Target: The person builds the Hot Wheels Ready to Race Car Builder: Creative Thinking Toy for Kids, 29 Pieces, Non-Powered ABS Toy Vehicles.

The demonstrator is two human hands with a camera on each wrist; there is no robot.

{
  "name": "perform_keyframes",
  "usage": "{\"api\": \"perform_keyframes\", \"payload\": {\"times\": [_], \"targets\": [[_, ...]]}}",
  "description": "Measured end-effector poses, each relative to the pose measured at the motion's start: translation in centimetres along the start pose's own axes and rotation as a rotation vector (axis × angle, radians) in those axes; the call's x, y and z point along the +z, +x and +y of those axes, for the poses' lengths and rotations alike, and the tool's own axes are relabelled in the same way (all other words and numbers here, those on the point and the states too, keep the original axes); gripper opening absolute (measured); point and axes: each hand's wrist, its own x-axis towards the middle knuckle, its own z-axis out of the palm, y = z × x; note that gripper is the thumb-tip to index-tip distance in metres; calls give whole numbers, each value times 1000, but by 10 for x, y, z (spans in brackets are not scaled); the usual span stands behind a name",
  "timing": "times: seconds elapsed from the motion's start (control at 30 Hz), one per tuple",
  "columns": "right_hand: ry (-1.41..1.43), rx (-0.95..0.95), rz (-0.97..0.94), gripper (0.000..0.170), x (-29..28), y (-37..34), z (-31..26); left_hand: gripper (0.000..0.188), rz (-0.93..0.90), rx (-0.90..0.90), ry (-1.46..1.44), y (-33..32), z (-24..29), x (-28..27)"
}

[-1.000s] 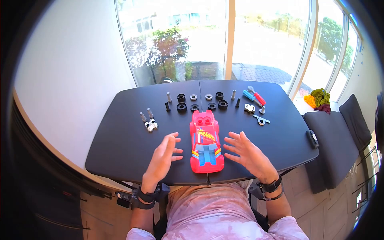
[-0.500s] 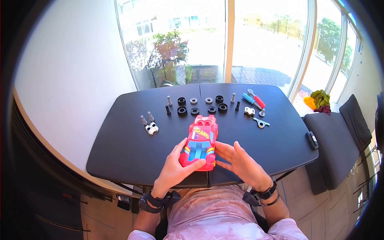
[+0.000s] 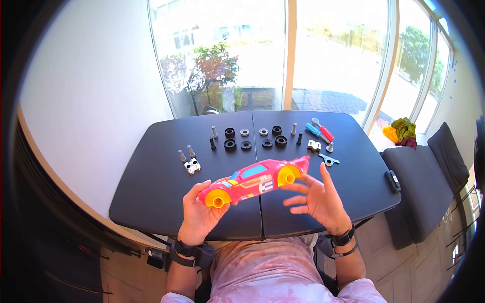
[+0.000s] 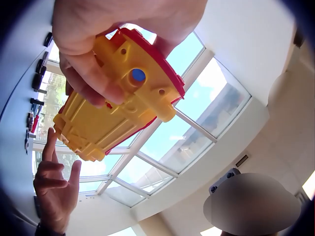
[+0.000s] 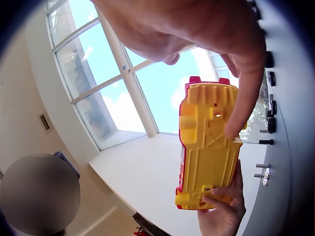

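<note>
A red toy car [image 3: 255,178] with a blue windshield and yellow axle hubs is held above the table, its side turned to the head camera. My left hand [image 3: 197,214] grips it at one end, with fingers bent over the yellow underside [image 4: 123,113] in the left wrist view. My right hand [image 3: 322,201] is by the other end, fingers extended and thumb up. In the right wrist view, one right finger [image 5: 246,101] overlaps the edge of the yellow base [image 5: 209,157]. Holes and ribs show on that base.
Beyond the car, black tyres [image 3: 230,144], grey rings [image 3: 245,132] and upright bolts [image 3: 214,132] stand on the black table [image 3: 151,202]. A silver engine piece [image 3: 192,165] is at left. Screwdrivers [image 3: 323,132], a white part [image 3: 314,145] and a wing-shaped piece [image 3: 329,160] lie at right.
The car lay on the table with both hands apart from it. My left hand took hold of it, then lifted and turned it sideways. My right hand came in close to it.
</note>
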Motion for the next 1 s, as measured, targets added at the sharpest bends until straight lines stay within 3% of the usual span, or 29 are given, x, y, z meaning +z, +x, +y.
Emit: {"api": "perform_keyframes", "payload": {"times": [0.1, 0.17, 0.23, 0.33, 0.37, 0.43, 0.47, 0.53, 0.67, 0.87, 1.0], "targets": [[246, 123, -151, 104, -10, 3, 6, 55, 28, -30, -19, 1, 0, -3], [299, 168, -131, 85, -11, 0, 6, 55, 106, 7, 59, -1, -1, -10], [300, 189, -140, 67, -23, 2, 12, 60, 63, 74, 42, 1, -5, -7], [50, 110, -86, 39, -3, -1, 12, 69, -17, 106, 23, -1, -5, 18], [47, 68, -85, 38, 9, -5, 11, 71, -47, 104, 19, -2, -4, 25], [38, -17, -83, 41, 29, -13, 8, 80, -84, 93, 5, 1, -3, 15], [25, -12, -76, 58, 32, -15, 7, 82, -81, 100, 24, 1, -5, 16], [-89, -100, -65, 66, 43, -15, 9, 89, -104, 95, 122, 0, -7, 17], [-181, -172, -52, 80, 48, -11, 16, 75, -190, 92, 562, -10, -19, 46], [-262, -155, -47, 82, 41, -7, 20, 79, -193, 159, 725, -13, -24, 57], [-169, -106, -54, 72, 40, -10, 23, 83, -213, 200, 733, -14, -24, 55]]}}
